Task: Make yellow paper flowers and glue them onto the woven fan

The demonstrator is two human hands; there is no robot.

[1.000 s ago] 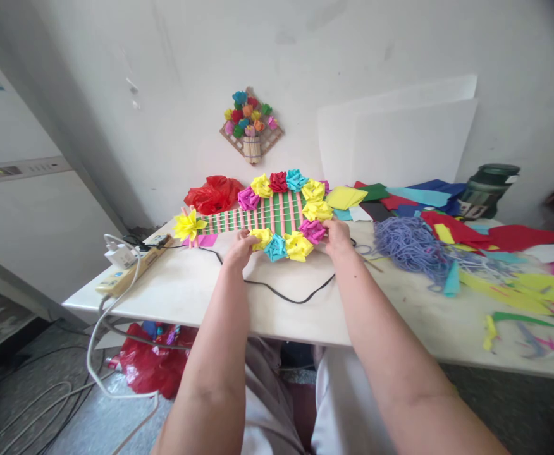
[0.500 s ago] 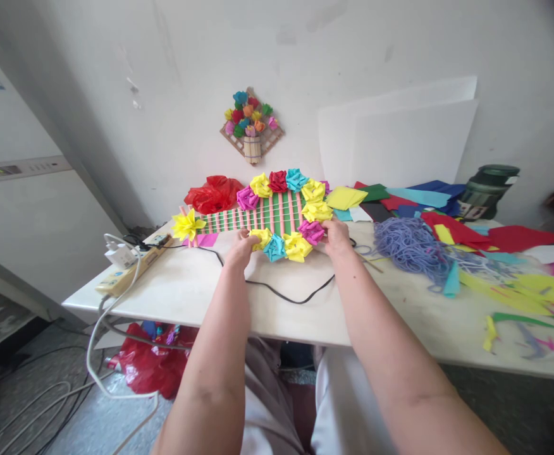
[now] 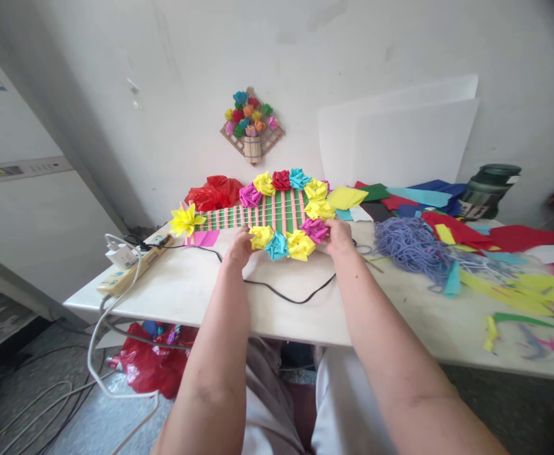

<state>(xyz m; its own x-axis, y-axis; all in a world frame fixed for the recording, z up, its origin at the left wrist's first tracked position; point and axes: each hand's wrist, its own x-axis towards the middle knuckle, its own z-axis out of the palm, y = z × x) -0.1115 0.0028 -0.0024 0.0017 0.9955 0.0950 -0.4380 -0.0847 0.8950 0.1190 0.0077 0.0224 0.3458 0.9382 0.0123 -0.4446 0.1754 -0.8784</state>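
Note:
A guitar-shaped paper craft (image 3: 279, 212) is held tilted above the table, its green face crossed by pink strips and pale strings. Yellow, pink, blue and red paper flowers ring its wide body, and a yellow flower (image 3: 186, 219) sits at the narrow left end. My left hand (image 3: 240, 248) grips the lower edge beside a yellow flower. My right hand (image 3: 339, 236) closes on the right end, next to a pink flower (image 3: 315, 229). The fingertips of both hands are partly hidden behind the craft.
A power strip (image 3: 135, 264) with plugs lies at the table's left; a black cord (image 3: 286, 297) runs across the front. To the right are a purple yarn heap (image 3: 412, 246), coloured paper sheets (image 3: 509, 237) and a dark bottle (image 3: 488, 191). A red plastic bag (image 3: 215, 193) lies behind.
The craft has shifted very slightly to the right at its wide end, and its narrow left end has tipped a little. Both hands keep their hold.

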